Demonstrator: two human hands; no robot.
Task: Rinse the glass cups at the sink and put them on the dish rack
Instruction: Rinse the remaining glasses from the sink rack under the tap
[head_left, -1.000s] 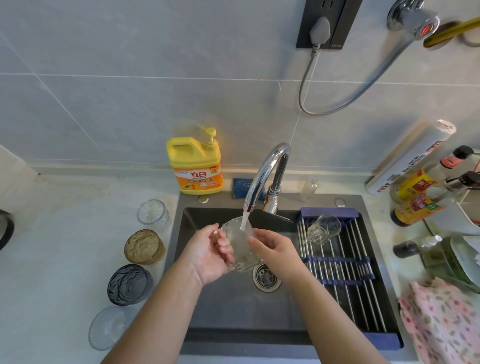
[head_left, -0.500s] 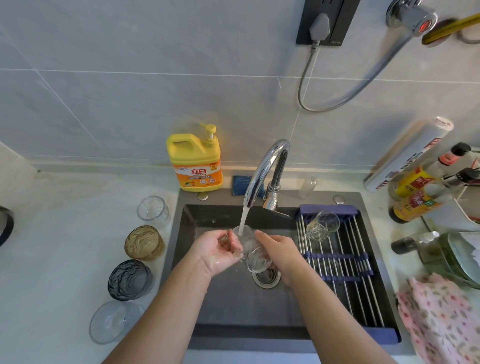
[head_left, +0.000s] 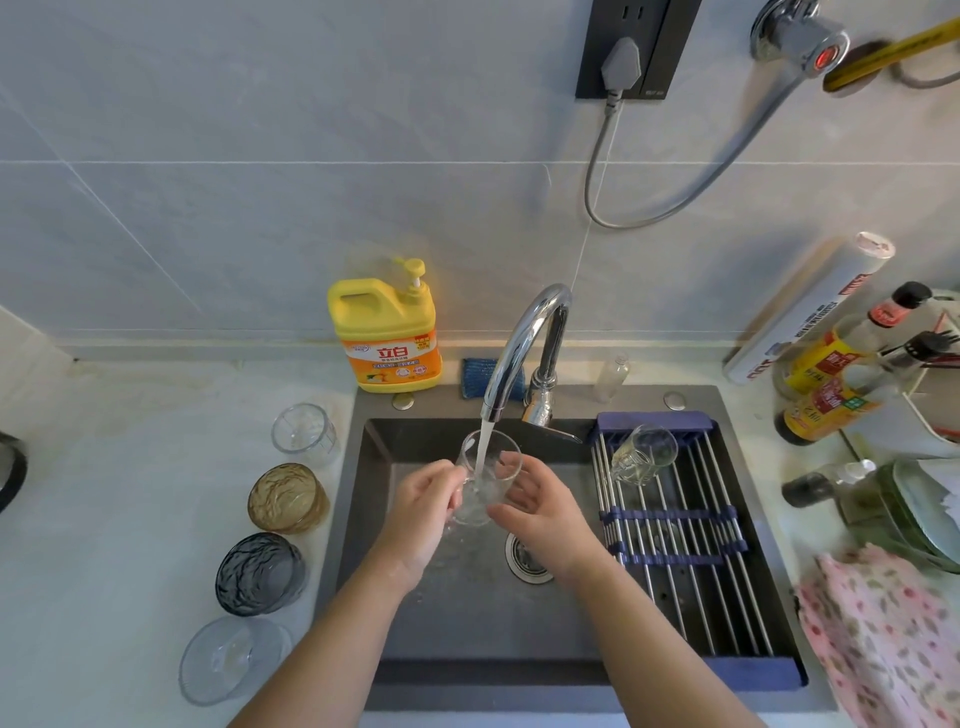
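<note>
Glass cup (head_left: 500, 457) gripped by left hand (head_left: 421, 514), right hand (head_left: 543, 512).

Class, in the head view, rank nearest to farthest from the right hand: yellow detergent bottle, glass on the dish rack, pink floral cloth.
1. Glass on the dish rack, beside the right hand.
2. Yellow detergent bottle, back left.
3. Pink floral cloth, far right.
</note>
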